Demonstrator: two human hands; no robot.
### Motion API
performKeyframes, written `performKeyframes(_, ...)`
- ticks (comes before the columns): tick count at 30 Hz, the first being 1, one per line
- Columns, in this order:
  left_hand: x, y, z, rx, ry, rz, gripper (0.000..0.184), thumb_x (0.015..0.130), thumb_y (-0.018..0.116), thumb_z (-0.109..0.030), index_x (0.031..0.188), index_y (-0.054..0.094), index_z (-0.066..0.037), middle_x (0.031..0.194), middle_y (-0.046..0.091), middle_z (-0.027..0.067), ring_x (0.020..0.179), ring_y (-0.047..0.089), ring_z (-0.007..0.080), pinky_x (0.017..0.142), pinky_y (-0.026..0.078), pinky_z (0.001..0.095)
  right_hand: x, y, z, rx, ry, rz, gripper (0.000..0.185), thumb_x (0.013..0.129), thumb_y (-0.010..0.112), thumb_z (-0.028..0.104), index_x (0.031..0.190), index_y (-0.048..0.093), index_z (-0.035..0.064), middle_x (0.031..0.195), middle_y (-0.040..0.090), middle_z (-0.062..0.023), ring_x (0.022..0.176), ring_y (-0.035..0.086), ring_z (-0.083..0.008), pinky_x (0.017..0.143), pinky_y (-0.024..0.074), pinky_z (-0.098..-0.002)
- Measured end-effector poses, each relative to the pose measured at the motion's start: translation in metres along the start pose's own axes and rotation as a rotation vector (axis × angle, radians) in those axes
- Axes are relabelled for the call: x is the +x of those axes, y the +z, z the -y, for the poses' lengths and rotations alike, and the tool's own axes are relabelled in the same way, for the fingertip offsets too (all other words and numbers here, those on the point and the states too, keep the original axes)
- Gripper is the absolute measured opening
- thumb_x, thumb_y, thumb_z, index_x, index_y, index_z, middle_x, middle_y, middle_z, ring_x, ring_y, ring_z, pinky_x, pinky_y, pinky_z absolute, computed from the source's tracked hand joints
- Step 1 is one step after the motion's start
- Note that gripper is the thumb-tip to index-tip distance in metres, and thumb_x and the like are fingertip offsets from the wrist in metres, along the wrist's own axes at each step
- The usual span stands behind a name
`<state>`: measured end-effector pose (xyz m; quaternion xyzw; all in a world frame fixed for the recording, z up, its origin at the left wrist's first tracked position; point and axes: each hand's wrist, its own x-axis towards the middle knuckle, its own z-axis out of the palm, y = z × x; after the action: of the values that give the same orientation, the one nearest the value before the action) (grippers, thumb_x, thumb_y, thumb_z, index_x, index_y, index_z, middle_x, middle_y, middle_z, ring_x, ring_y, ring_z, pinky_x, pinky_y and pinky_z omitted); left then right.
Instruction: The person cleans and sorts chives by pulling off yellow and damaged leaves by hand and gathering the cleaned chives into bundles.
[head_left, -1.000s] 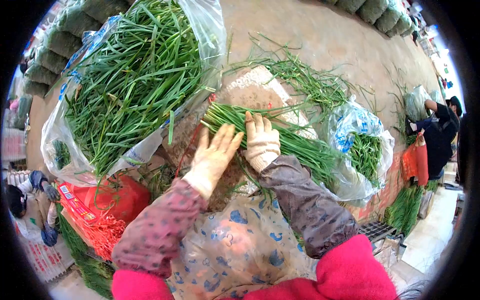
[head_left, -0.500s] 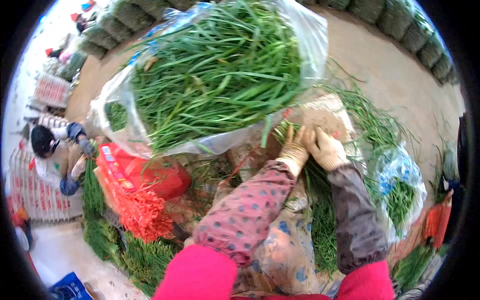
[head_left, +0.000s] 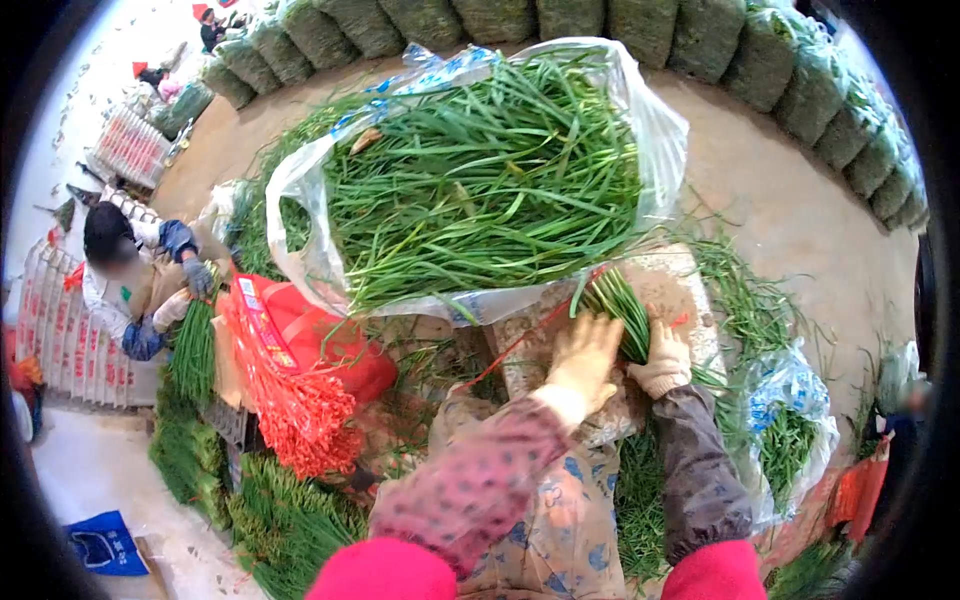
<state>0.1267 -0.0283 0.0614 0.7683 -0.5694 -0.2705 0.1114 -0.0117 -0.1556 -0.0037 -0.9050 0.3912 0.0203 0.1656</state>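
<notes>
The bundle of green stalks (head_left: 622,308) lies on the dirty white worktop (head_left: 686,274), toward its far edge, with the pale cut ends pointing to the large plastic bag (head_left: 655,190) full of long green leaves (head_left: 490,180). The left hand (head_left: 582,362), in a light glove, is open, its fingers straight and touching the near left side of the bundle. The right hand (head_left: 662,364), gloved also, is at the right side of the bundle; if it grasps the stalks, I cannot tell. A red string (head_left: 515,347) crosses the left part of the worktop. Beyond its right edge are loose leaves (head_left: 748,290), and near its near right corner a smaller bag of greens (head_left: 790,440). Red strips (head_left: 300,420) hang by a red bag (head_left: 350,355) at the left, near a co-worker (head_left: 125,270) who holds other stalks (head_left: 193,340).
</notes>
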Motion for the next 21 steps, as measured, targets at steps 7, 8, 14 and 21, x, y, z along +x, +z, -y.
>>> performKeyframes(7,-0.078,0.007,0.075,-1.555,-0.353,-0.875,0.042,0.084,0.071,-0.019,0.119,0.05,-0.007,0.097,0.063,0.0058,0.084,0.06,0.015,0.071,0.051,0.0265,-0.003,-0.036,0.024,0.062,0.171,0.239,0.123,0.058,0.083,0.038,0.149,0.005,0.0107,0.137,0.04,-0.0252,0.124,0.041,-0.04,0.102,0.0378,-0.0415)
performKeyframes(8,-0.082,-0.006,0.084,-1.631,-0.491,-0.954,0.041,0.084,0.071,-0.022,0.117,0.051,-0.007,0.094,0.063,0.0048,0.081,0.06,0.0149,0.068,0.051,0.028,-0.004,-0.047,0.025,-0.003,0.128,0.246,0.122,0.058,0.083,0.04,0.148,0.007,0.0096,0.136,0.043,-0.0253,0.123,0.045,-0.0385,0.1,0.0398,-0.0408)
performKeyframes(14,-0.079,-0.038,0.125,-1.846,-0.792,-1.178,0.084,0.08,0.071,-0.042,0.141,0.026,-0.005,0.131,0.044,0.0143,0.117,0.046,0.0295,0.082,0.047,0.0418,-0.005,-0.192,0.089,-0.139,0.341,0.421,0.056,0.074,0.074,0.033,0.118,0.057,0.0028,0.105,0.065,-0.0183,0.098,0.063,-0.0284,0.088,0.0487,-0.0347)
performKeyframes(21,-0.059,-0.05,0.141,-1.979,-0.567,-1.244,0.072,0.079,0.076,-0.022,0.135,0.033,-0.007,0.123,0.051,0.0109,0.108,0.052,0.0248,0.077,0.048,0.0376,0.023,-0.183,0.264,0.269,-0.73,0.01,0.055,0.076,0.072,0.02,0.123,0.052,0.0,0.113,0.062,-0.0161,0.101,0.061,-0.0273,0.088,0.0485,-0.0341)
